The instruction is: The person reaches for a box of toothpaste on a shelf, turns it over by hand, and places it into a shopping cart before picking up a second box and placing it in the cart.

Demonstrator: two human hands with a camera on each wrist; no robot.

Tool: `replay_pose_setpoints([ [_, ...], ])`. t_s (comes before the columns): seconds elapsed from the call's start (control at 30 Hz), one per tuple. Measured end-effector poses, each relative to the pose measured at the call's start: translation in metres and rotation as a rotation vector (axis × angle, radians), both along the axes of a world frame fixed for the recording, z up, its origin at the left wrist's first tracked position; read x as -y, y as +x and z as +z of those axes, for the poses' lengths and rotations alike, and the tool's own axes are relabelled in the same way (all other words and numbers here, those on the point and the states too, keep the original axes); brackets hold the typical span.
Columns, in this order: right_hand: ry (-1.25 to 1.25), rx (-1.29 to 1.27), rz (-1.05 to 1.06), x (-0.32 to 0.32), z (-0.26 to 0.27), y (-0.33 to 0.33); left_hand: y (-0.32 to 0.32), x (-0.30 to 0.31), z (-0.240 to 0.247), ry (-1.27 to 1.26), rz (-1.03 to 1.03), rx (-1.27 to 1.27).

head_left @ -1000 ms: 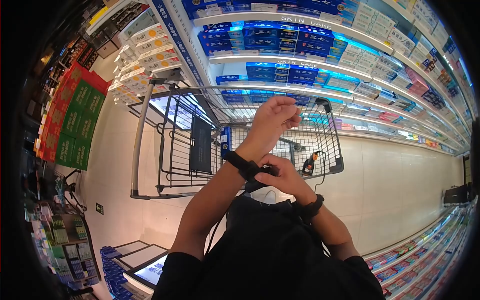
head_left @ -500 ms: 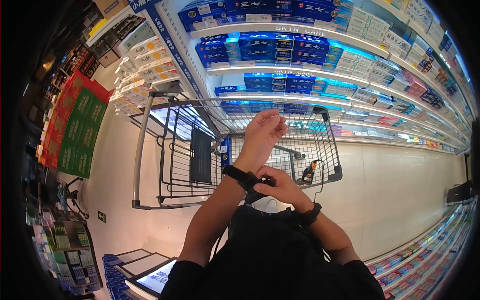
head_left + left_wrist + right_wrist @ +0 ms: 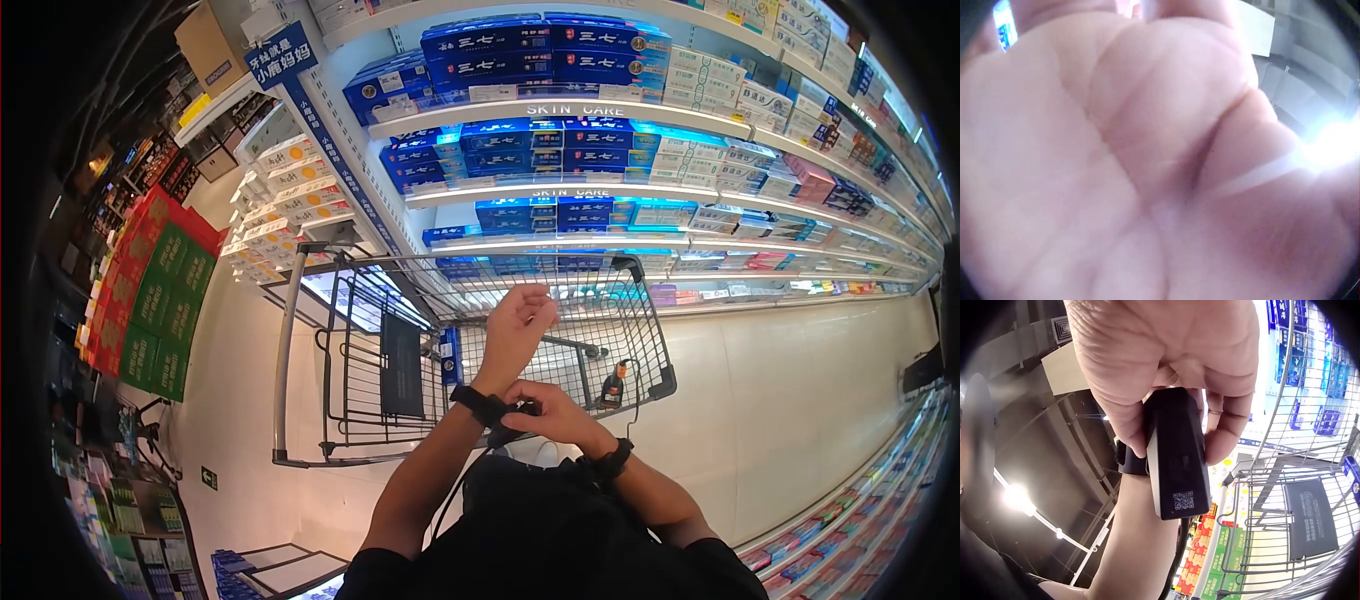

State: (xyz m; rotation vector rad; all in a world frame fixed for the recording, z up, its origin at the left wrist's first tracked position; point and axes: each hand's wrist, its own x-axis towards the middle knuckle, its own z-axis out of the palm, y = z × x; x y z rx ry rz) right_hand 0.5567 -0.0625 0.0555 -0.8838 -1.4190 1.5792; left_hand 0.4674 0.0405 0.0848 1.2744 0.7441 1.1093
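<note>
My left hand is raised over the shopping cart, its fingers loosely bent with nothing in them. Its palm fills the left wrist view. Strapped to the left wrist by a black band is a black box-shaped wrist camera, with a QR code near its end. My right hand reaches across to it. In the right wrist view, the thumb and fingers of the right hand grip the camera from both sides.
The wire shopping cart stands just ahead, holding a blue box and a dark bottle with an orange top. Shelves of toothpaste-like boxes rise behind it. Stacked red and green cartons stand left.
The head view has tilted up, so cart and shelves sit lower in it. My left hand has turned somewhat at the wrist. The right hand stays on the wrist camera.
</note>
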Motion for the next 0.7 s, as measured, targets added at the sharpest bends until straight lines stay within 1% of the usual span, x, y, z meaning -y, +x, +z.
replay_pose_setpoints([
  [0.1, -0.008, 0.001, 0.004, 0.001, 0.0, 0.0, -0.003, 0.001, 0.006, -0.206, -0.047, 0.192],
  [0.2, -0.023, -0.011, 0.008, 0.001, 0.01, 0.0, -0.007, -0.001, 0.009, -0.337, -0.083, 0.347],
  [0.23, 0.0, -0.006, 0.007, 0.001, 0.008, -0.001, -0.008, 0.0, 0.013, -0.356, -0.097, 0.341],
  [0.33, 0.032, 0.014, -0.033, 0.002, 0.016, -0.003, -0.011, 0.0, 0.012, -0.359, -0.118, 0.356],
  [0.47, -0.02, -0.02, -0.077, 0.003, 0.006, -0.008, -0.011, -0.003, 0.009, -0.351, -0.098, 0.383],
  [0.5, -0.114, -0.076, -0.083, 0.003, 0.006, -0.009, -0.01, -0.002, 0.012, -0.365, -0.077, 0.378],
  [0.6, -0.151, -0.088, -0.135, 0.001, 0.011, -0.012, -0.008, -0.005, 0.01, -0.357, -0.087, 0.35],
  [0.63, -0.15, -0.119, -0.099, 0.0, 0.001, -0.012, -0.007, -0.006, 0.009, -0.345, -0.095, 0.381],
  [0.7, -0.164, -0.08, -0.058, 0.001, 0.002, -0.011, -0.005, -0.007, 0.01, -0.335, -0.103, 0.4],
])
